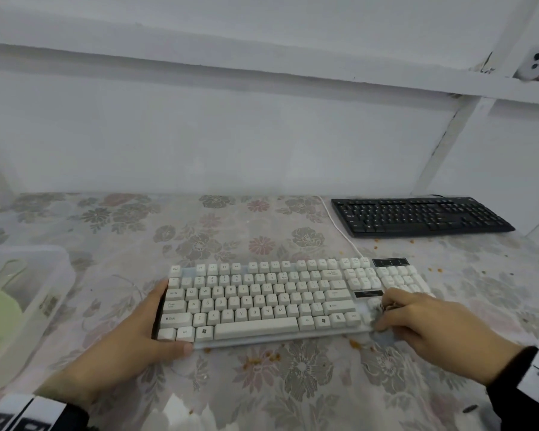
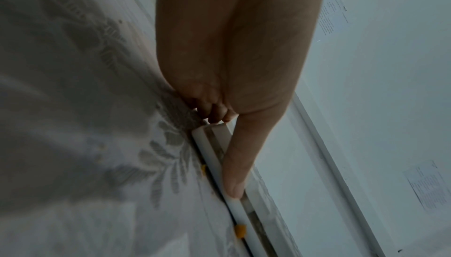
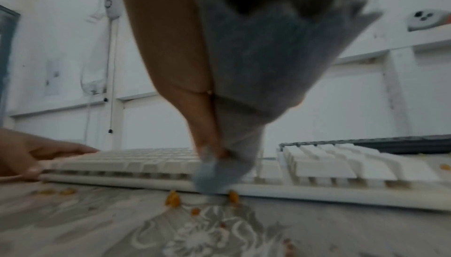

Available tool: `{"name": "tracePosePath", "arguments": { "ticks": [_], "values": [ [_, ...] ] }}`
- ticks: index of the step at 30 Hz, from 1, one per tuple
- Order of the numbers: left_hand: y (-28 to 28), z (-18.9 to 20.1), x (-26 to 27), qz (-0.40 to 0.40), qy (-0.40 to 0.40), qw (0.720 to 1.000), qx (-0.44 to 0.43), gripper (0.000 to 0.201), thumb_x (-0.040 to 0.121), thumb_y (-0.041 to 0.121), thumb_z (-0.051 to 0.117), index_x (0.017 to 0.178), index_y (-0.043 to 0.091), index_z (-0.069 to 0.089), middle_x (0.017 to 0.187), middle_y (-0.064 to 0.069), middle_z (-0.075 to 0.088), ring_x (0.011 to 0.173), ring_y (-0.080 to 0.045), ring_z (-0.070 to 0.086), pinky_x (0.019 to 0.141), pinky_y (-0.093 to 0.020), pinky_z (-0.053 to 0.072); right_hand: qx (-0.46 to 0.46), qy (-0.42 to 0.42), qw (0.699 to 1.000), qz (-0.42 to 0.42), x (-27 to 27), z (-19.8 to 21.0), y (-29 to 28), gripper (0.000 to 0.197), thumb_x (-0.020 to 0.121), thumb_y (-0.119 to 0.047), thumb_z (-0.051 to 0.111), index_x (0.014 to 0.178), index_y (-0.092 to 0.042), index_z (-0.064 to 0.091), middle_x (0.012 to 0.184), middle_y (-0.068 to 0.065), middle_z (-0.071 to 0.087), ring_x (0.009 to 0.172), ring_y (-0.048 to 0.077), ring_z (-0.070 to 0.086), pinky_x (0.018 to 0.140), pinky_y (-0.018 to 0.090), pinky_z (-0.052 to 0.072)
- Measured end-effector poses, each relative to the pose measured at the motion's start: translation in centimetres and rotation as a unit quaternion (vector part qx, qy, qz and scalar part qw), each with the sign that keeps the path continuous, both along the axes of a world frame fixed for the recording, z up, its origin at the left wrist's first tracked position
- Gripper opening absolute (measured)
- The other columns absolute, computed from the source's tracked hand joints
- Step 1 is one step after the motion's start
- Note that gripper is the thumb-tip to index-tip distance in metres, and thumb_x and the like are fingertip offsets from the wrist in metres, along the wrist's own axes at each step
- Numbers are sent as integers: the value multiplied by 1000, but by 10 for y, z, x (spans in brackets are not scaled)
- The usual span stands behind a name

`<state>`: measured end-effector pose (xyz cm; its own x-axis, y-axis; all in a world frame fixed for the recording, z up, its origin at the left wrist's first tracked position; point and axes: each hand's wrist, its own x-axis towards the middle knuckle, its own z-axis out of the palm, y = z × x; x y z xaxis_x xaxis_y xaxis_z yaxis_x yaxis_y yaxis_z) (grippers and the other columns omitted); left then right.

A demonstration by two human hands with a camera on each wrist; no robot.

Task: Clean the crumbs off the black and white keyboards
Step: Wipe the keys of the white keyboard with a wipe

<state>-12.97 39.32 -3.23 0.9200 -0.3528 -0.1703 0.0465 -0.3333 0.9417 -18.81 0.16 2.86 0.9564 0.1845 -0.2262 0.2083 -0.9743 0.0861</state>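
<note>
A white keyboard [image 1: 262, 301] lies in the middle of the flowered table. My left hand [image 1: 156, 325] grips its left end, thumb along the front edge [image 2: 234, 180] and fingers at the side. My right hand [image 1: 395, 318] holds a grey cloth [image 3: 256, 64] bunched in its fingers and presses the cloth's tip [image 3: 214, 176] onto the keyboard's front edge near the arrow keys. Orange crumbs [image 3: 173, 199] lie on the table just in front of the keyboard [image 3: 317, 166]. A black keyboard [image 1: 417, 216] sits at the back right, untouched.
A clear plastic box [image 1: 22, 293] with a pale green item stands at the left edge. More crumbs [image 1: 434, 270] lie scattered between the two keyboards. A white cable [image 1: 339, 228] runs from the white keyboard toward the wall. A white frame rises behind the table.
</note>
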Motion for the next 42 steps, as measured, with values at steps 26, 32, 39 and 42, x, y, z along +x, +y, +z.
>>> {"name": "tracePosePath", "arguments": {
  "ticks": [26,32,39,42],
  "values": [
    [1,-1,1,2,3,1000,-1,84,68,2,81,125,46,39,116,37,59,108,11,59,78,-5,47,108,-21,994,10,7,-3,-41,26,93,-25,58,106,-45,67,105,-33,52,89,-18,48,69,10,41],
    [1,-2,2,-1,-3,1000,17,84,69,4,81,125,49,36,117,41,56,108,13,57,80,-6,46,59,6,998,-23,9,7,-50,25,93,-26,56,105,-46,67,104,-31,51,83,-14,49,71,13,42],
    [3,-2,2,2,11,1000,13,86,68,11,86,126,51,36,120,34,59,111,7,58,89,-19,45,104,-31,994,-2,13,5,-46,28,90,-21,62,101,-46,68,99,-30,54,87,-5,55,69,20,47],
    [2,-1,2,2,9,1000,14,86,68,7,84,125,50,36,118,37,58,110,9,58,86,-16,46,108,-41,993,12,5,-4,-60,35,82,-17,73,100,-46,66,102,-30,56,87,-8,55,67,10,44]
  ]
}}
